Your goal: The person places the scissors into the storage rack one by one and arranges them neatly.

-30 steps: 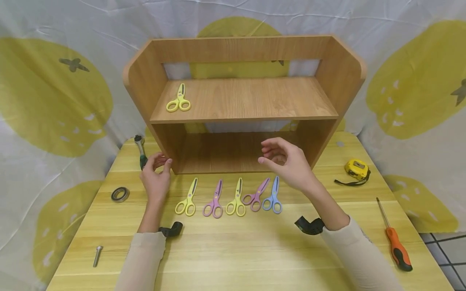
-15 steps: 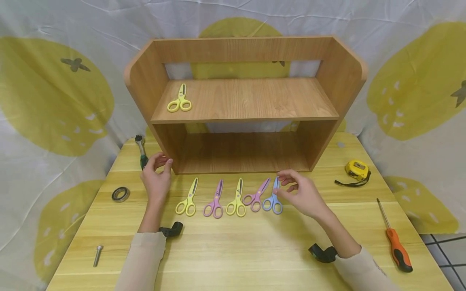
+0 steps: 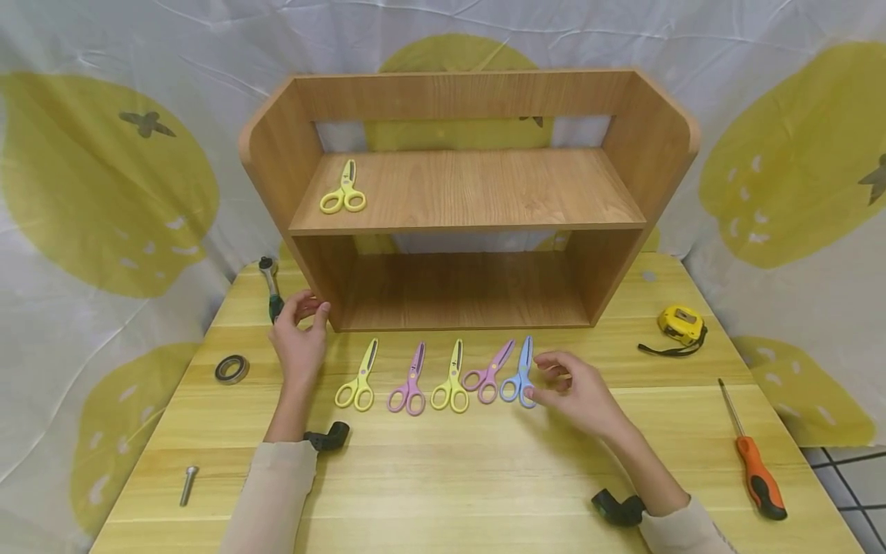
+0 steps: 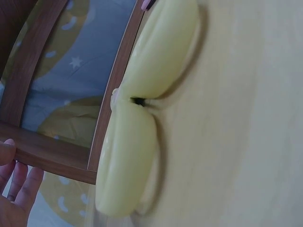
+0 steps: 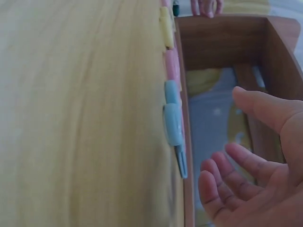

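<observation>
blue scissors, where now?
Head view: the blue scissors lie on the table, right end of the row, beside the pink scissors, at the right hand's fingertips.

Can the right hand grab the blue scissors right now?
Probably yes. The right hand lies on the table just beside the blue scissors, its fingertips at the handle loops, with nothing between them.

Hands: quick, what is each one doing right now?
Left hand: open, fingers touching the wooden shelf's bottom left corner, holding nothing.
Right hand: open, fingers relaxed beside the blue scissors, holding nothing.
</observation>
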{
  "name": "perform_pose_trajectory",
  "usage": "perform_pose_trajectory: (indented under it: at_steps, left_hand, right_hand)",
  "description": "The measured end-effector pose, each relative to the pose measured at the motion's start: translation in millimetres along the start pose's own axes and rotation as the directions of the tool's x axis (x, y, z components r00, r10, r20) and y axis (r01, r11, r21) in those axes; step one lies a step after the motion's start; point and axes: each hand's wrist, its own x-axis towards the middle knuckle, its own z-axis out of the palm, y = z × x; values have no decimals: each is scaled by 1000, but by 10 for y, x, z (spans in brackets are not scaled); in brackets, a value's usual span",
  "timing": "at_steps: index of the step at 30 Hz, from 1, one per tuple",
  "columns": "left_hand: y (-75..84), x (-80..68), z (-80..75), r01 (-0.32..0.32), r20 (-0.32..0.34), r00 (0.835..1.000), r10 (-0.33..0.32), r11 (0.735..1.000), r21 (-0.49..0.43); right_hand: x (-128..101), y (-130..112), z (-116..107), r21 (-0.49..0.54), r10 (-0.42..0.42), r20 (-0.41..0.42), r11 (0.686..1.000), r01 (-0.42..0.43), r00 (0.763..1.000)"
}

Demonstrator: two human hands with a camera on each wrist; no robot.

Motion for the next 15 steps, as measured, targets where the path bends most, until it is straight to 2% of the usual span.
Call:
perform_pose_trajectory:
  at_steps: [6, 15]
  left_hand:
    - [2, -2, 3, -5, -6, 1000, 5, 1000, 2]
    - [4, -4, 2, -10, -7, 1000, 10, 1000, -7]
  right_hand:
    - [-15, 73, 43, -10, 31, 3, 999, -31, 1000]
    - [6, 156, 111, -71, 16, 33, 997, -13, 999]
